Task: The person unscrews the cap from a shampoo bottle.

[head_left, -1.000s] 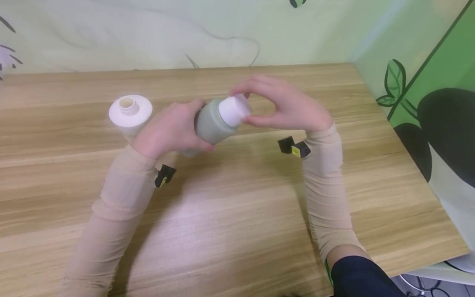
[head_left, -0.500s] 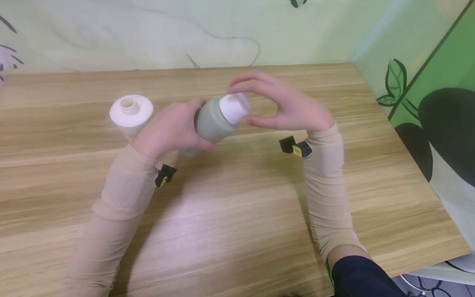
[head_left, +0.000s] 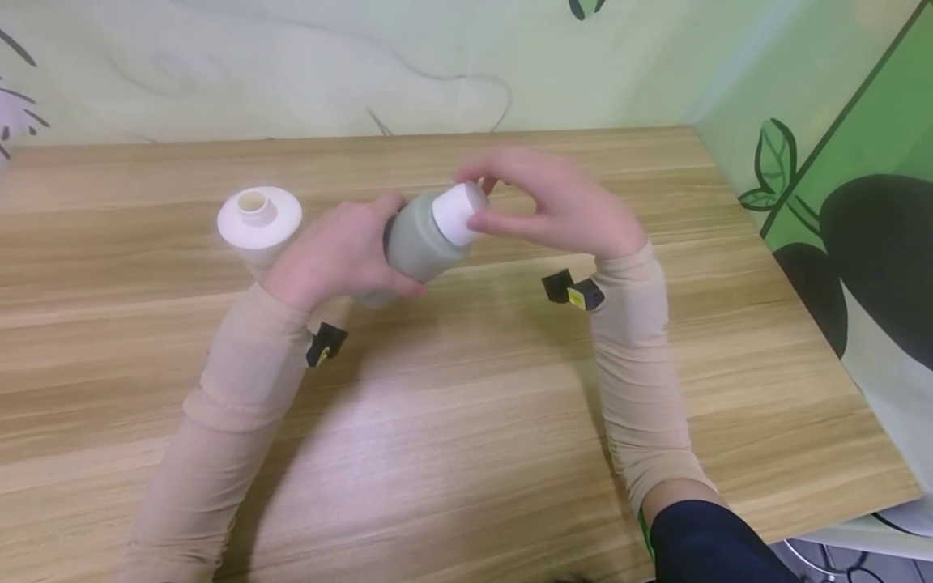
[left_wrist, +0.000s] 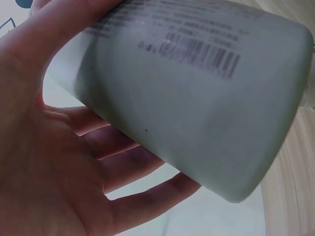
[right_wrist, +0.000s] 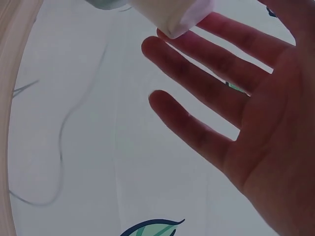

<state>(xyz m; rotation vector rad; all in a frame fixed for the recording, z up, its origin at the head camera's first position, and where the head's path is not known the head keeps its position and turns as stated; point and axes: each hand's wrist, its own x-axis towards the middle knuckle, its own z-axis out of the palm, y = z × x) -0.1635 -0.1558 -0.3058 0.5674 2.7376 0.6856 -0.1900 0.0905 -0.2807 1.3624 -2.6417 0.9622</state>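
Observation:
My left hand [head_left: 337,253] grips a grey-green bottle [head_left: 419,244] round its body. Its white cap [head_left: 453,215] points up and to the right, so the bottle lies tilted above the table. Printed text and a barcode [left_wrist: 199,55] show on its side in the left wrist view. Thumb and fingertips of my right hand [head_left: 564,202] pinch the cap from either side. In the right wrist view the other fingers stretch out below the cap [right_wrist: 165,14]. Left of my left hand stands a white bottle [head_left: 235,228] with a bare open neck, its lower part hidden behind that hand.
A wood-grain table [head_left: 408,453] spans the space under both arms. Behind it rises a pale green wall [head_left: 306,73] with painted leaves and lines. The table's right edge runs beside a green and black painted panel [head_left: 882,251].
My right thumb and fingers were slightly off the cap's sides half a second ago and now close on it. The left hand, the grey-green bottle and the white bottle stay almost still.

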